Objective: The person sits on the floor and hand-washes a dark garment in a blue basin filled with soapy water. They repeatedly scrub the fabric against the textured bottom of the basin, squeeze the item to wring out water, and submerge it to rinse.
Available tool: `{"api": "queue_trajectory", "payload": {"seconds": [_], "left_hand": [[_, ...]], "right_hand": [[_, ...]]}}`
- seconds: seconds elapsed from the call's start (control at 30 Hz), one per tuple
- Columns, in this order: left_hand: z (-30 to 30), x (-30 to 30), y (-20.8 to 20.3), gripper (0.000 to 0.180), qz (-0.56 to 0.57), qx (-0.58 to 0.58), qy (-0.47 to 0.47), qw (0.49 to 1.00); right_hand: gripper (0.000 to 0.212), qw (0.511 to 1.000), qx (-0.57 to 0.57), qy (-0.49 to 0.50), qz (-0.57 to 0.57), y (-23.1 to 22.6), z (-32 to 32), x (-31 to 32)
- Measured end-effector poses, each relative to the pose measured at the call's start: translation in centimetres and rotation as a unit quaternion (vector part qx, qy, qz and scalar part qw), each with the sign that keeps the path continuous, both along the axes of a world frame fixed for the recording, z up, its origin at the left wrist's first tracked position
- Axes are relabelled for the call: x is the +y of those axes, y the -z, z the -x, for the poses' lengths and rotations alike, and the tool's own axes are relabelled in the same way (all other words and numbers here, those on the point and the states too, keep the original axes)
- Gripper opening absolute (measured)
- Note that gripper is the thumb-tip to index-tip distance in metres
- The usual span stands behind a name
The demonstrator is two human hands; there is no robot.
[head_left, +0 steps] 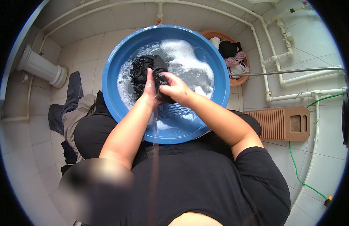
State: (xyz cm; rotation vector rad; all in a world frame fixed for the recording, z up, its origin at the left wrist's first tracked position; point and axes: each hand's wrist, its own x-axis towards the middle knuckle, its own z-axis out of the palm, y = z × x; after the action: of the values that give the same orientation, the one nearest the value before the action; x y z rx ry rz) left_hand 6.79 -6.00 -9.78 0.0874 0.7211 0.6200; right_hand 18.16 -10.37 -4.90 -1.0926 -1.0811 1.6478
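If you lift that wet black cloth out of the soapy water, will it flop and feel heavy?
Probably floppy: the black cloth bunches in folds between the left hand and right hand. Likely heavy and slippery, being soaked in the blue basin with suds.

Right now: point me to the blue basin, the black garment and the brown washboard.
blue basin (pixel 114 96), head view, bare left rim.
black garment (pixel 142 67), head view, bunched part above the hands.
brown washboard (pixel 274 122), head view, ribbed face.
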Motion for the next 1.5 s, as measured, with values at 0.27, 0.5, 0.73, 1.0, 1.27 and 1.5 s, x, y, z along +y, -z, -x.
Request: {"api": "queue_trajectory", "payload": {"seconds": [0.27,0.5,0.73,1.0,1.27,1.5], "left_hand": [[1.3,2.5,1.3,0.026,0.004,-0.114,-0.144,0.983],[0.7,-2.4,-1.3,0.027,-0.074,-0.22,-0.098,0.968],[-1.5,-3.1,-0.6,0.035,0.094,0.003,-0.076,0.993],[2.1,-1.2,4.5,0.037,0.04,-0.11,0.021,0.993],[-1.4,-2.0,-1.4,0.055,-0.047,0.038,-0.078,0.995],[-0.2,-0.6,1.2,0.057,-0.019,0.026,-0.1,0.994]], "right_hand": [[0.029,0.981,-0.037,0.188,0.031,2.2,-3.7,-0.4],[0.008,0.875,-0.26,0.116,-0.391,-1.5,3.9,-2.7],[0.026,0.862,-0.399,0.215,-0.228,4.4,0.8,0.4],[0.022,0.828,-0.409,0.115,-0.367,2.2,3.7,-4.4],[0.046,0.836,-0.475,0.271,0.043,8.0,-10.4,4.0],[0.088,0.887,-0.455,-0.047,0.054,13.1,-13.2,3.3]]}}
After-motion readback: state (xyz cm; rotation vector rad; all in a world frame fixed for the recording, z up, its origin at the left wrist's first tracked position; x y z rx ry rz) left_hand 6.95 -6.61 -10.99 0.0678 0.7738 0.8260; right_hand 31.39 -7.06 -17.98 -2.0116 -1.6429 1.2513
